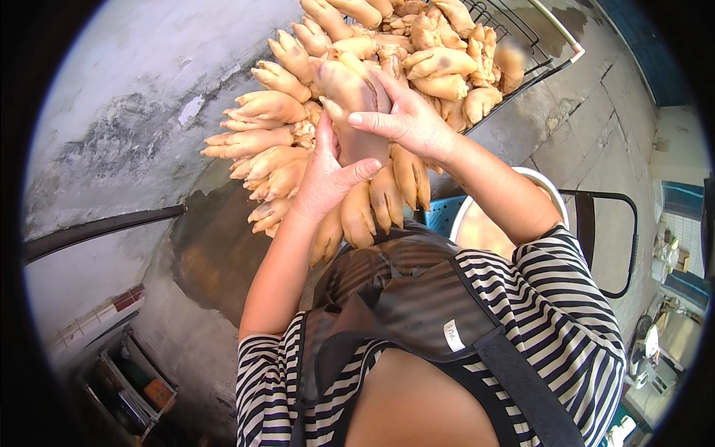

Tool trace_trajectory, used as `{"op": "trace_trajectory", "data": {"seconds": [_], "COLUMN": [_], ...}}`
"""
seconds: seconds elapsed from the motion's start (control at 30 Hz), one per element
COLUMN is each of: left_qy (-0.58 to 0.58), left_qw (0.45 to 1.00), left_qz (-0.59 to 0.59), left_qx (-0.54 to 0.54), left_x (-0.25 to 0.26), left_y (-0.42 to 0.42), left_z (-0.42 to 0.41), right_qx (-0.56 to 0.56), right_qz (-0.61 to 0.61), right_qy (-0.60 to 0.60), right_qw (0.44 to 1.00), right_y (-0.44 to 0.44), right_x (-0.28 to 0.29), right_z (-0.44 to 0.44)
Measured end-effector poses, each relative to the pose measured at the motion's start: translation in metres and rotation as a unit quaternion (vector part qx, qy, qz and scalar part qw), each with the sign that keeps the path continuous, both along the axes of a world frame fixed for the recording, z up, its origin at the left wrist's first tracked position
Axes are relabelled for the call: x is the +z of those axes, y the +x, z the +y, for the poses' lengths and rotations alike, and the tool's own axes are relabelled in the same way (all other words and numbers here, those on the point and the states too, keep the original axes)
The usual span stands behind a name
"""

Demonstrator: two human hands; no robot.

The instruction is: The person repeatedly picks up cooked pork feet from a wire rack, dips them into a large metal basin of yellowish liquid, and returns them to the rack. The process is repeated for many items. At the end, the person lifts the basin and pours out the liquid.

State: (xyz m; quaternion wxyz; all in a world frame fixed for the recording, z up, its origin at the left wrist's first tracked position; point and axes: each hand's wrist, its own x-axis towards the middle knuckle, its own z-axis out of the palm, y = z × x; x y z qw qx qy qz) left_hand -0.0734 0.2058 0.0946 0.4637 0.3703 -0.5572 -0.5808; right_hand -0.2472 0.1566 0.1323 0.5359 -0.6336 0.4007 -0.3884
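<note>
Between my two hands is a pig's trotter (347, 84), with a dark slit along its side and its lower end blurred. My left hand (332, 173) grips it from the left, thumb across the lower end. From the right, my right hand (410, 117) holds it with the thumb on its near face. Under and around it lies a heap of pale trotters (273, 106), several fanned outward with their hooves at the rim. More trotters (441, 64) are piled on the far side, on a black wire rack (511, 25).
A white round tub (455, 223) and a blue perforated plastic basket (444, 215) stand below my right arm. Further right is a black tubular frame (635, 246). A stained grey wall (134, 100) borders the left side. A shelf unit (131, 385) stands at lower left.
</note>
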Motion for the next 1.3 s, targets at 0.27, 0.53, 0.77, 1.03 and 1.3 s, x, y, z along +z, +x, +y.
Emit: {"op": "trace_trajectory", "data": {"seconds": [0.27,0.53,0.77,1.03,1.3], "left_qy": [0.065,0.060,0.077,0.079,0.089], "left_qw": [0.988,0.990,0.986,0.985,0.975], "left_qz": [0.124,0.108,0.131,0.141,0.195], "left_qx": [0.061,0.068,0.069,0.065,0.065], "left_x": [0.007,0.004,-0.004,-0.010,-0.014], "left_y": [0.009,0.017,0.023,0.023,0.027], "left_z": [0.020,0.027,0.032,0.036,0.039], "right_qx": [0.044,0.080,0.075,0.068,0.056], "right_qz": [-0.075,-0.050,-0.032,-0.048,-0.102], "right_qy": [0.029,0.049,0.041,0.019,-0.007], "right_qw": [0.996,0.994,0.996,0.996,0.993], "right_y": [0.027,0.028,0.030,0.029,0.032], "right_x": [-0.002,0.007,0.011,0.006,-0.002], "right_z": [0.021,0.024,0.031,0.038,0.049]}}
